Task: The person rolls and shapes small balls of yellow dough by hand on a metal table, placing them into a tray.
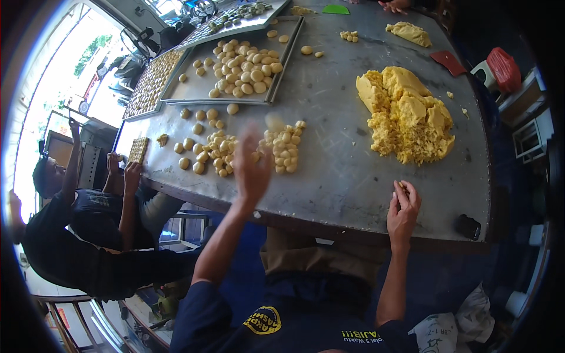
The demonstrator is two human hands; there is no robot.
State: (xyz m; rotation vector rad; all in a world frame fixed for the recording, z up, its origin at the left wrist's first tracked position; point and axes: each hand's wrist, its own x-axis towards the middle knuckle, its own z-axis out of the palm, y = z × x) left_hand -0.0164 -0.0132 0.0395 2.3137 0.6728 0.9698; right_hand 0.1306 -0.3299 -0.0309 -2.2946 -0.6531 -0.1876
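My left hand is over the near part of the metal table, smeared by motion, so its fingers are unclear. Just beyond its fingertips a blurred pale ball shows. Small dough balls lie on both sides of it: a cluster on the right and a looser group on the left. At the table's near right, my right hand is closed, pinching a small yellowish piece between its fingers. Beyond that hand sits a big crumbly yellow mass, broken on its near side.
A metal tray heaped with round dough balls stands far left, beside trays of rows. A red scraper and green scraper lie on the table. Co-workers sit at the left; another person's hand shows at the far edge.
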